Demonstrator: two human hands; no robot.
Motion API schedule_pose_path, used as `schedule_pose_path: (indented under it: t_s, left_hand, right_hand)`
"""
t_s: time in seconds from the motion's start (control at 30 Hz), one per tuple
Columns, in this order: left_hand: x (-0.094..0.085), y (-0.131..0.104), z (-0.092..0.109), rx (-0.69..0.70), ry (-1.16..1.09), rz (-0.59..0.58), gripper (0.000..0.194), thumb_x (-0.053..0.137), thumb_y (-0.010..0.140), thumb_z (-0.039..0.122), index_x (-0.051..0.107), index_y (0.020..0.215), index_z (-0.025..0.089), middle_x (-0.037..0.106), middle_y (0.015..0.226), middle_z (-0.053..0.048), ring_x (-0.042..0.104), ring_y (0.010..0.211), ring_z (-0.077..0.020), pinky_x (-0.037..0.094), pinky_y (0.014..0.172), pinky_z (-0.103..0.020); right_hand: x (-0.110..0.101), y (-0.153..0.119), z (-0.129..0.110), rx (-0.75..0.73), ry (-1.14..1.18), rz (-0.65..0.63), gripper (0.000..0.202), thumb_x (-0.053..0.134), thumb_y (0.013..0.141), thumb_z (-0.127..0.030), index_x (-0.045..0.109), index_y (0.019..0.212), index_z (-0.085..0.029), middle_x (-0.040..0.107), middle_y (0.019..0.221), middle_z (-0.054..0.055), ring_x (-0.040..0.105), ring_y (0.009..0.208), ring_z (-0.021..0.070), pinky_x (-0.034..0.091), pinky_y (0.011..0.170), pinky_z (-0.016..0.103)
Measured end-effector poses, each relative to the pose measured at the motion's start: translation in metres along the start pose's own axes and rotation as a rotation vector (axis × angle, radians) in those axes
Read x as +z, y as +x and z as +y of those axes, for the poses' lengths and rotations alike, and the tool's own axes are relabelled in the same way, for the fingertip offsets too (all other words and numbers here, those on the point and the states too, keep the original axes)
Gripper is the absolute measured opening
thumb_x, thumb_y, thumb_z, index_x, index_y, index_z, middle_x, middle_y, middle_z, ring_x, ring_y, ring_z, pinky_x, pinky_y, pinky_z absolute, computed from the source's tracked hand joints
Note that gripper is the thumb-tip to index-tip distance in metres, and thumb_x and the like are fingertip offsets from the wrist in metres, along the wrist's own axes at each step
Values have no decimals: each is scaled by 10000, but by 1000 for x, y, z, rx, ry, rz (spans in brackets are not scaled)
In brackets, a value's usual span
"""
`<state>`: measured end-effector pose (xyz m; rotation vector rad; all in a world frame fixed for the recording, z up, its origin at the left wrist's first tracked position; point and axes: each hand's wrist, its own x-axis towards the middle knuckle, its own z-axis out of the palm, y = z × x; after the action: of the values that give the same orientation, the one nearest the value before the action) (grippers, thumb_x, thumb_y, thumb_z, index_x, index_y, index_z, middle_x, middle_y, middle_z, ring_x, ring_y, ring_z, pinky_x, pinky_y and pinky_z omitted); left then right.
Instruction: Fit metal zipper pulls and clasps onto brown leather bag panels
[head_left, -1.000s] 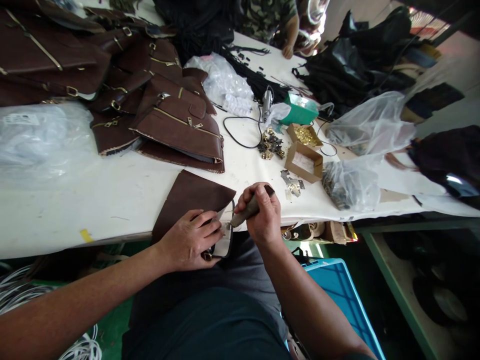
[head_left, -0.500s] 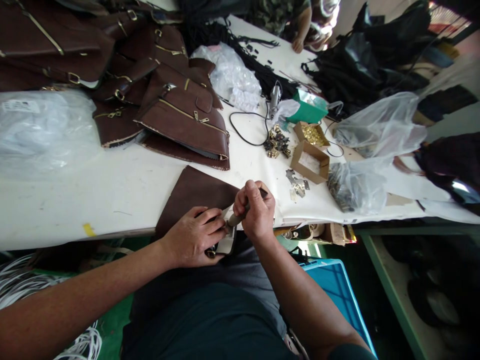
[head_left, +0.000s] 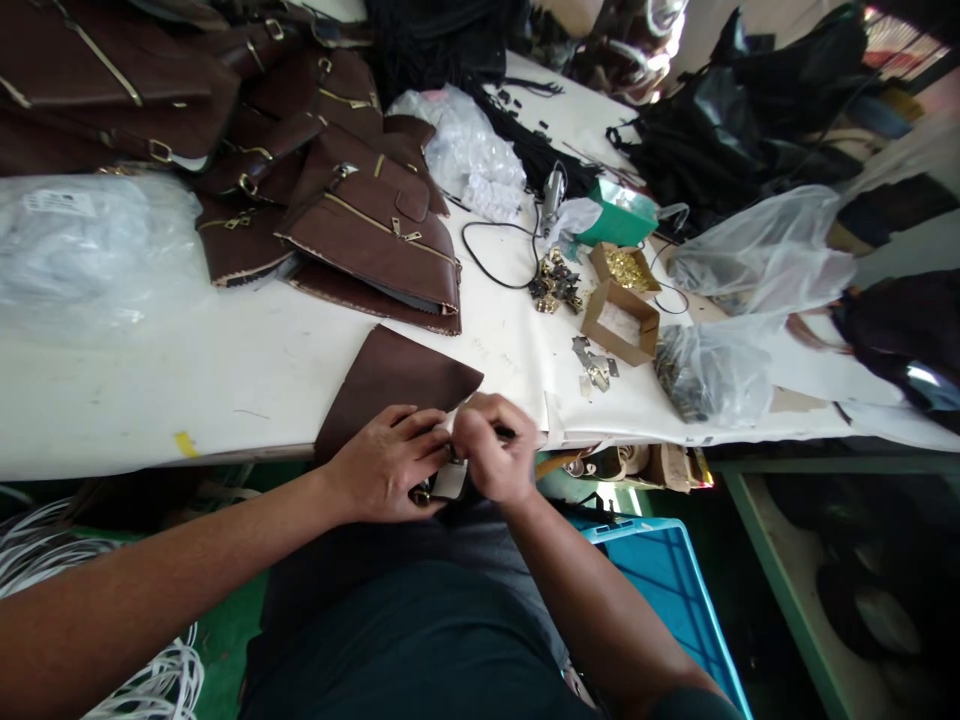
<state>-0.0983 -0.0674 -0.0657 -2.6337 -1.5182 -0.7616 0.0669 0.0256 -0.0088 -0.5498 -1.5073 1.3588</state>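
A dark brown leather piece (head_left: 390, 385) lies at the table's front edge, partly under my hands. My left hand (head_left: 390, 465) presses on it, fingers together, beside a white backing piece (head_left: 450, 480) and a small brass-coloured fitting (head_left: 421, 494). My right hand (head_left: 495, 447) is closed in a fist round a dark-handled tool, mostly hidden and slightly blurred by motion. The tool's tip is hidden near my left fingertips.
Brown leather bags (head_left: 375, 230) are piled at the back left, near a plastic-wrapped bundle (head_left: 97, 250). Small boxes (head_left: 621, 322) of metal parts, loose plates (head_left: 596, 365) and clear bags (head_left: 712, 370) lie to the right. A blue crate (head_left: 660, 570) stands below.
My right hand has rolled over and moved slightly left and down, hiding more of the tool. My left hand stays in place. The co-worker's hand at the back has left its spot on the table.
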Motion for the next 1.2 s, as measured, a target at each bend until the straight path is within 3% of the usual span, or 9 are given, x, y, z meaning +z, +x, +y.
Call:
schedule_pose_path:
  t_s: [0.17, 0.37, 0.57, 0.67, 0.73, 0.87, 0.93, 1.07, 1.2]
  left_hand:
    - [2, 0, -1, 6, -5, -12, 474, 697, 921, 524, 732, 1232, 168, 754, 1307, -122, 580, 1347, -359, 457, 1094, -552]
    - [1, 0, 2, 2, 12, -34, 474, 718, 901, 511, 738, 1245, 185, 749, 1323, -123, 588, 1336, -368, 468, 1099, -556]
    - [-3, 2, 8, 18, 32, -11, 438, 759, 871, 478, 777, 1187, 175, 762, 1308, -129, 584, 1341, -381, 483, 1104, -565]
    - [-4, 3, 16, 22, 62, -14, 413, 751, 880, 440, 775, 1185, 162, 766, 1299, -139, 601, 1321, -375, 492, 1078, -550]
    - [-7, 4, 24, 7, 91, -22, 407, 745, 884, 417, 765, 1194, 154, 768, 1300, -144, 611, 1317, -371, 478, 1072, -549]
    - [-35, 9, 47, 11, 93, 5, 458, 747, 883, 542, 753, 1177, 190, 773, 1305, -138, 635, 1297, -381, 442, 1063, -579]
    - [-60, 14, 58, 39, 63, 59, 497, 743, 882, 597, 737, 1200, 215, 769, 1324, -121, 645, 1286, -372, 442, 1072, -577]
    - [-100, 33, 68, -11, 63, 153, 331, 738, 927, 395, 719, 1211, 226, 751, 1345, -111, 630, 1332, -341, 431, 1171, -542]
    - [-93, 42, 65, -310, -73, -31, 422, 736, 911, 519, 747, 1202, 213, 805, 1178, -101, 749, 1071, -324, 566, 920, -435]
  right_hand:
    - [-2, -7, 18, 49, 5, -10, 416, 687, 1011, -417, 470, 700, -245, 517, 625, -31, 472, 539, 137, 400, 542, 313]
    - [-12, -14, 12, 76, -50, 19, 428, 692, 1004, -420, 471, 684, -240, 525, 610, -31, 479, 555, 137, 410, 579, 311]
    - [-45, -62, 7, 484, -302, 119, 466, 763, 906, -572, 565, 675, -219, 529, 501, -48, 456, 471, 121, 367, 499, 269]
    - [-41, -92, 22, 773, -227, 69, 468, 836, 790, -632, 665, 805, -196, 562, 510, -47, 495, 448, 139, 377, 438, 260]
    - [-33, -103, 29, 843, -132, 60, 461, 846, 772, -602, 687, 874, -182, 602, 565, -37, 521, 469, 145, 409, 441, 260]
    - [-38, -94, 9, 674, -172, -58, 273, 787, 833, -417, 674, 802, -170, 610, 674, -34, 520, 582, 123, 420, 547, 244]
    - [-53, -78, -17, 532, -322, -275, 203, 732, 870, -333, 677, 759, -172, 585, 675, -43, 497, 615, 115, 385, 581, 237]
    - [-78, -35, -75, 288, -680, -688, 57, 728, 822, -183, 771, 792, -205, 638, 649, -36, 512, 613, 131, 355, 611, 254]
    - [-75, 3, -106, 104, -936, -862, 221, 738, 720, -66, 811, 799, -259, 699, 665, -22, 527, 590, 143, 324, 612, 277]
